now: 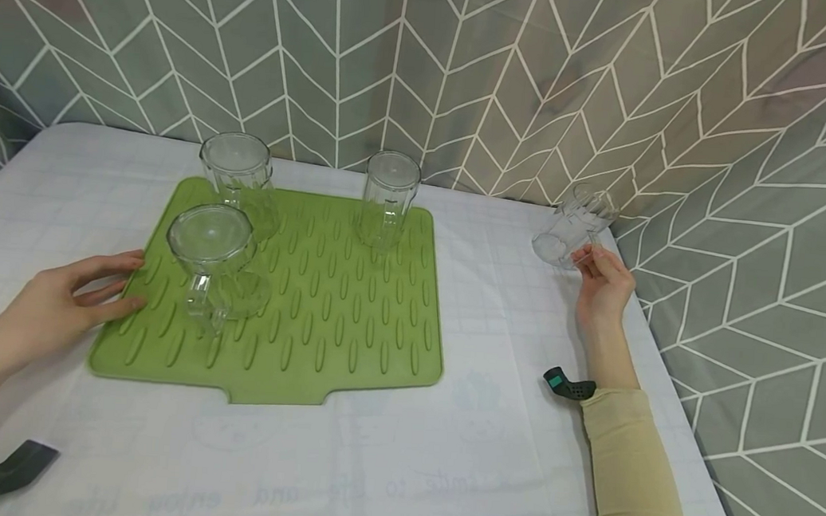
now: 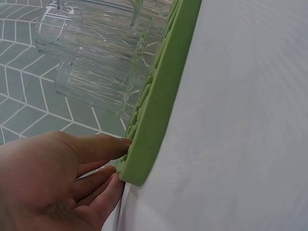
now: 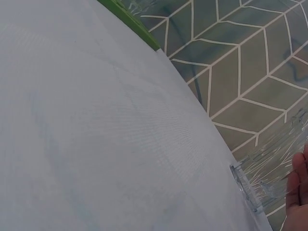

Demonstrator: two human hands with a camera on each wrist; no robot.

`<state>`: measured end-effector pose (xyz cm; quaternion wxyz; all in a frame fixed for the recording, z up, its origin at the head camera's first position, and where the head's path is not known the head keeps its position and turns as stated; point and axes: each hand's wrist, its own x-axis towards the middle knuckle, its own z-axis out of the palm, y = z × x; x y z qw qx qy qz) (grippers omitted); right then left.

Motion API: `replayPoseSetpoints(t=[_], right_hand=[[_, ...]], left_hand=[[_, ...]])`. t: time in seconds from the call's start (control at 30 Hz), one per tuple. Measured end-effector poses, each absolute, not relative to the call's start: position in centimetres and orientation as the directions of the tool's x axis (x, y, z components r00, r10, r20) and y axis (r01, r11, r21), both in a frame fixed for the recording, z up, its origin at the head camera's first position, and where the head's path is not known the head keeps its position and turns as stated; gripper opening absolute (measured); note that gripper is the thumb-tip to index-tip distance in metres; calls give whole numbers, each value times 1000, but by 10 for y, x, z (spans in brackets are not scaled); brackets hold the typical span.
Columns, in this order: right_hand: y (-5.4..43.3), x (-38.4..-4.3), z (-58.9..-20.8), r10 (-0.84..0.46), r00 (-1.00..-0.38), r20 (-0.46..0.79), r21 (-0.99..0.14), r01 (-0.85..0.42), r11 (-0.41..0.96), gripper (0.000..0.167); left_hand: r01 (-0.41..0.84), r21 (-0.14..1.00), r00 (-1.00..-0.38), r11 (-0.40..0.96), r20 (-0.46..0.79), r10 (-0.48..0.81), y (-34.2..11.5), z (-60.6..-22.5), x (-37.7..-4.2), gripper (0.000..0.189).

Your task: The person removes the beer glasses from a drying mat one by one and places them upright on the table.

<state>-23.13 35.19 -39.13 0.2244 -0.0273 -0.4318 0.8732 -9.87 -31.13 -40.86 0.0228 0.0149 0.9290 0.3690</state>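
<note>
At the right of the table a clear glass mug (image 1: 572, 225) stands on the cloth. My right hand (image 1: 604, 283) pinches it at the handle side with thumb and fingers; the right wrist view shows just part of this mug (image 3: 264, 168) and the fingertips. My left hand (image 1: 68, 298) rests at the left edge of a green ribbed mat (image 1: 336, 332). In the left wrist view its relaxed fingers (image 2: 103, 185) touch the mat's corner. On the mat stand three more glass mugs: one at front left (image 1: 211, 236), one behind it (image 1: 236, 158), one at back right (image 1: 391, 196).
A white printed cloth (image 1: 485, 455) covers the table. Grey curtains with white chevron lines (image 1: 369, 63) hang behind the table and along its right side (image 1: 775, 331). Dark straps (image 1: 569, 385) sit at both wrists.
</note>
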Motion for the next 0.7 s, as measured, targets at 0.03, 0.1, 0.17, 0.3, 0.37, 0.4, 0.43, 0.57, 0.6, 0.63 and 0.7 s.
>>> replayPoseSetpoints(t=[0.03, 0.1, 0.17, 0.3, 0.37, 0.4, 0.43, 0.57, 0.6, 0.63, 0.7], right_hand=[[352, -231, -392, 418, -895, 153, -772, -372, -516, 26], [351, -231, -392, 424, -891, 162, -775, -381, -504, 23], [350, -230, -392, 432, -886, 170, -774, -391, -497, 21], [349, -230, -392, 441, -878, 184, -770, -408, -491, 20], [349, -230, -392, 444, -876, 186, -767, -412, -492, 19], [349, -229, -392, 445, -875, 189, -765, -415, -492, 19], [349, -229, -392, 447, -874, 193, -767, -418, -487, 19], [348, -230, -393, 464, -861, 210, -770, -438, -464, 19], [347, -230, -392, 472, -855, 215, -770, -446, -456, 19], [347, -230, -393, 482, -847, 224, -780, -452, -433, 20], [346, -231, -392, 505, -828, 244, -795, -469, -385, 22]], left_hand=[[10, 684, -999, 729, -32, 43, -311, -409, -99, 61], [9, 683, -999, 730, -32, 42, -311, -409, -98, 61], [9, 682, -999, 731, -32, 42, -311, -409, -98, 61], [12, 682, -999, 731, -30, 44, -311, -409, -98, 61], [11, 684, -999, 729, -32, 44, -311, -409, -98, 61], [10, 685, -999, 728, -32, 44, -311, -409, -98, 61], [9, 686, -999, 727, -32, 44, -311, -409, -97, 61], [10, 687, -999, 727, -31, 43, -311, -409, -97, 61], [11, 687, -999, 727, -30, 43, -311, -410, -97, 61], [11, 688, -999, 726, -29, 43, -311, -410, -97, 61], [9, 688, -999, 726, -31, 42, -311, -410, -97, 61]])
